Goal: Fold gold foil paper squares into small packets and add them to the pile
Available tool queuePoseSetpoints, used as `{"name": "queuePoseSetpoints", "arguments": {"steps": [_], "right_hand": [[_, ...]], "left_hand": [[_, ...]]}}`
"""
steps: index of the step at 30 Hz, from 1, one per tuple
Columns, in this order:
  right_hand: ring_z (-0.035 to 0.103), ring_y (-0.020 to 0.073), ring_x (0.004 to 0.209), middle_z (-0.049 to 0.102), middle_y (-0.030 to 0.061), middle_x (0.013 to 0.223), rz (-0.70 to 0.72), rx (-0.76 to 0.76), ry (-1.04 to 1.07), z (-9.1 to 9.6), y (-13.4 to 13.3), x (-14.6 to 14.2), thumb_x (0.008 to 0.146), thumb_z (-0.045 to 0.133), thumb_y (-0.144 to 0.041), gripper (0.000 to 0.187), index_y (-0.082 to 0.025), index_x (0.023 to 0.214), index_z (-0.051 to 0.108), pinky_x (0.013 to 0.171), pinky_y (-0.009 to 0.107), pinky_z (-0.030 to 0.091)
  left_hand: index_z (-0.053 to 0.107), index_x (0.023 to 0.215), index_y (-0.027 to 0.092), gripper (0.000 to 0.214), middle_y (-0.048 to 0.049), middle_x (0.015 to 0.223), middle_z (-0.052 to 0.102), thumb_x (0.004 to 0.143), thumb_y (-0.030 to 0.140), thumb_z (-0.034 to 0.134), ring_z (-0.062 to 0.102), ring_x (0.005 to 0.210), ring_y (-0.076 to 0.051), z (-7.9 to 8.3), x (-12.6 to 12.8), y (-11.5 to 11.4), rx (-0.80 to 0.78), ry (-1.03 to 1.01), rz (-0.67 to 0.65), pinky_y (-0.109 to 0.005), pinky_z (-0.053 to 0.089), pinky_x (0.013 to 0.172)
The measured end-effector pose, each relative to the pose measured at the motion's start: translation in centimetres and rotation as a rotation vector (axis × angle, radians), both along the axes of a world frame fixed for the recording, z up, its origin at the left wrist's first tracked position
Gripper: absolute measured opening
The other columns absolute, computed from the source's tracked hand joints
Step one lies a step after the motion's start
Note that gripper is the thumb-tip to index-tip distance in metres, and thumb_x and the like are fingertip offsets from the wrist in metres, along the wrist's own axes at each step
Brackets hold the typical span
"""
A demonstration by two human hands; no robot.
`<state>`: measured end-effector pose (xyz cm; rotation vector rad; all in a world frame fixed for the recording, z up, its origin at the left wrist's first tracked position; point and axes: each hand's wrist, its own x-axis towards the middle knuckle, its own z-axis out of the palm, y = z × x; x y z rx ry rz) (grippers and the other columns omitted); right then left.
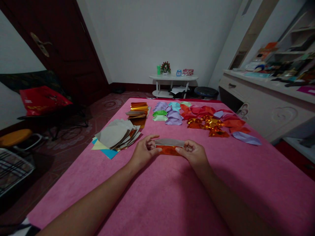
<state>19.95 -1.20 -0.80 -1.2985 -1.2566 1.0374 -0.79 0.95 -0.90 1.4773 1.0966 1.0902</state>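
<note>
A partly folded sheet of shiny orange foil paper (169, 150), grey on its other face, is stretched sideways between my two hands just above the pink tablecloth (157, 190). My left hand (145, 149) pinches its left end, thumb on the orange side. At the right end my right hand (195, 152) grips it the same way. Left of my hands lies a fanned stack of grey-backed paper sheets (115, 132), with blue and yellow sheets (109, 153) under it. Beyond that is a pile of gold foil paper (139, 108).
Folded paper pieces in purple (174, 117), green (159, 113), red (204, 110) and gold foil (214, 123) cover the table's far right part. A cluttered white cabinet (261, 88) stands to the right. Behind the table is a small white side table (173, 77).
</note>
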Motion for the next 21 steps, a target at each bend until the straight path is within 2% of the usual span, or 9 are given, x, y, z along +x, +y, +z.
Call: {"name": "queuePoseSetpoints", "arguments": {"steps": [2,5,9,15,21], "right_hand": [[0.051,0.0121,0.057,0.056,-0.001,0.066,-0.002,-0.005,0.065,0.1,0.0,-0.1,0.058,0.075,-0.041,0.036,-0.019,0.076,0.052,0.055,0.025,0.042],[0.054,0.0132,0.061,0.061,0.0017,0.076,0.039,-0.021,0.081,0.1,-0.2,-0.3,0.055,0.077,-0.04,0.046,-0.019,0.089,0.056,0.058,0.025,0.043],[0.048,0.0112,0.054,0.054,-0.002,0.061,0.137,-0.027,-0.027,0.4,-0.8,-0.6,0.063,0.071,-0.043,0.029,-0.017,0.071,0.059,0.051,0.023,0.037],[0.035,0.0076,0.046,0.042,-0.0061,0.05,0.139,-0.056,-0.061,1.0,-1.5,-1.4,0.063,0.069,-0.039,0.029,-0.018,0.056,0.051,0.045,0.021,0.027],[0.051,0.0138,0.056,0.056,-0.001,0.059,0.212,-0.089,0.049,0.8,-1.5,-1.5,0.067,0.066,-0.044,0.027,-0.018,0.063,0.06,0.055,0.025,0.04]], "left_hand": [[0.067,0.094,0.01,0.037,0.0027,0.062,0.058,0.062,0.026,0.077,0.051,0.052,-0.007,0.2,0.2,-0.1,-0.062,-0.106,-0.005,-0.019,0.041,0.053],[0.068,0.077,0.01,0.028,0.0004,0.063,0.062,0.059,0.029,0.079,0.054,0.054,-0.009,0.5,0.3,-0.3,-0.109,-0.18,-0.008,-0.02,0.043,0.055],[0.069,0.075,0.011,0.028,-0.0004,0.064,0.065,0.059,0.03,0.08,0.056,0.055,-0.009,0.9,0.5,-0.6,-0.131,-0.207,-0.048,-0.021,0.045,0.056],[0.068,0.072,0.011,0.026,-0.0024,0.067,0.068,0.058,0.027,0.081,0.059,0.058,-0.011,1.1,1.2,-1.4,-0.108,-0.098,-0.111,-0.022,0.047,0.058],[0.071,0.075,0.01,0.027,-0.0057,0.071,0.071,0.062,0.033,0.078,0.063,0.062,-0.016,1.1,1.5,-1.3,-0.134,-0.132,-0.028,-0.026,0.05,0.061]]}}
